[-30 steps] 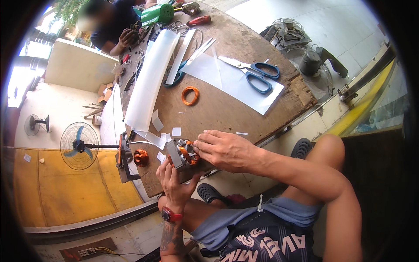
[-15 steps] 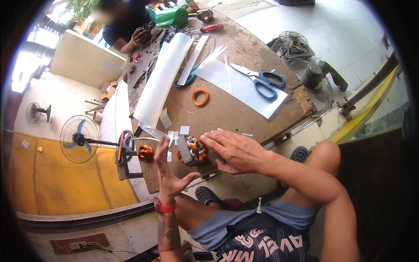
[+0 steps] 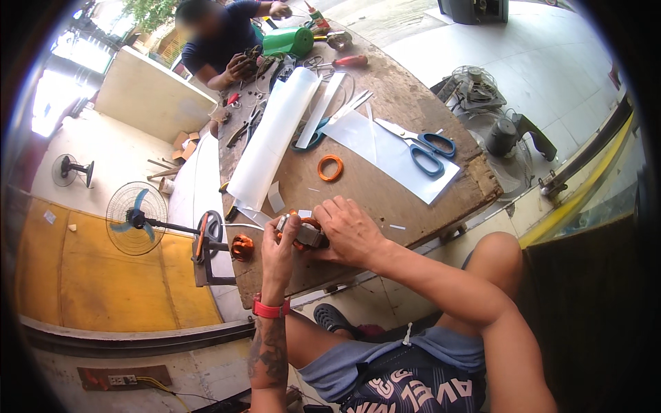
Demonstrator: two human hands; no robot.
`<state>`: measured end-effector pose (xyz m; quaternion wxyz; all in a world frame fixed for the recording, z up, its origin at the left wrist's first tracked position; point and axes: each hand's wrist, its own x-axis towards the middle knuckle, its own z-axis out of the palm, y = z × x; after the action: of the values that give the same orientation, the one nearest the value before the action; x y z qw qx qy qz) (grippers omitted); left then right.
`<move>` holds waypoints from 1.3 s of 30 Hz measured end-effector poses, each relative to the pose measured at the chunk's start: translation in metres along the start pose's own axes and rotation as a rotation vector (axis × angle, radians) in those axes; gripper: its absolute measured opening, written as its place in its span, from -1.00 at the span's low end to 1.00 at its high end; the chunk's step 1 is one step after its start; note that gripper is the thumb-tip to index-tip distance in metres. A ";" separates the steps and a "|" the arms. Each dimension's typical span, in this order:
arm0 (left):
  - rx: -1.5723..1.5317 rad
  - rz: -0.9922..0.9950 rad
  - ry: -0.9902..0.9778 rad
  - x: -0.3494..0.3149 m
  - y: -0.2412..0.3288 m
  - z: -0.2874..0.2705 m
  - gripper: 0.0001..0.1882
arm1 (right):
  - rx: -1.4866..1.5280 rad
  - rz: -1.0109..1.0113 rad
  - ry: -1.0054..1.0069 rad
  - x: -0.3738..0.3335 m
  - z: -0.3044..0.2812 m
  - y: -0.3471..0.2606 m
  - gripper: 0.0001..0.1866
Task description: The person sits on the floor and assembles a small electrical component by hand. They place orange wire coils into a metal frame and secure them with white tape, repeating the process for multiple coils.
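Note:
Near the table's front edge, a motor stator (image 3: 311,237) with a grey metal core and orange copper windings is held between both hands. My left hand (image 3: 277,249) grips its left side, with the thumb up along it. My right hand (image 3: 350,230) has its fingers curled over the right side, hiding part of the core and windings. Beyond the hands lies a ring of orange copper wire (image 3: 330,168). Left of my left hand is an orange copper-wound piece (image 3: 242,248). Small white paper slips lie about the stator, partly covered by my hands.
A translucent sheet roll (image 3: 274,141) lies along the wooden table (image 3: 406,82). Blue-handled scissors (image 3: 427,153) rest on a flat sheet (image 3: 385,148). A red-handled screwdriver (image 3: 351,61) and green container (image 3: 288,42) lie farther back. A co-worker (image 3: 220,41) handles parts across the table. A fan (image 3: 137,219) stands left.
My hands have closed in on the stator from both sides. It has been turned, its grey core now facing right. The whole view has shifted slightly.

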<state>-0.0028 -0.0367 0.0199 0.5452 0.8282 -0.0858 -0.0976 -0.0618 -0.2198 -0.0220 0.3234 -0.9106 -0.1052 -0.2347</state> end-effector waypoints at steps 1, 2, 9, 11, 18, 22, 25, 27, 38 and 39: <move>-0.036 0.036 -0.008 0.000 0.000 0.001 -0.36 | -0.014 0.011 0.005 0.000 0.002 -0.001 -0.26; -0.055 0.036 0.003 0.000 -0.001 0.003 -0.37 | -0.026 0.033 -0.007 0.000 0.003 -0.001 -0.28; -0.063 0.001 0.014 0.005 -0.003 0.001 -0.38 | -0.006 0.056 0.010 -0.002 0.011 -0.003 -0.31; -0.099 0.004 0.003 0.005 -0.005 0.002 -0.37 | 0.016 0.041 0.005 -0.002 0.013 -0.001 -0.32; -0.069 0.103 -0.129 -0.005 0.001 -0.008 -0.24 | -0.018 -0.015 -0.075 -0.007 -0.007 -0.002 -0.33; -0.064 0.244 -0.503 -0.002 0.007 -0.031 0.07 | -0.103 -0.072 -0.061 -0.044 -0.040 0.011 -0.40; -0.011 0.229 -0.662 0.012 0.011 -0.041 0.12 | -0.067 -0.066 -0.109 -0.051 -0.044 0.016 -0.49; -0.001 0.184 -0.713 0.022 0.012 -0.047 0.15 | -0.037 -0.068 -0.126 -0.053 -0.041 0.016 -0.54; 0.031 0.072 -0.284 -0.028 -0.038 -0.046 -0.07 | -0.003 -0.150 -0.136 -0.040 -0.021 0.006 -0.58; 0.081 0.127 -0.275 -0.025 -0.040 -0.047 -0.13 | -0.004 -0.142 -0.139 -0.039 -0.021 0.006 -0.60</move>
<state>-0.0141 0.0267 0.0026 0.4996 0.8212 -0.2157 -0.1719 -0.1013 -0.2389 -0.0305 0.2962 -0.9156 -0.1912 -0.1934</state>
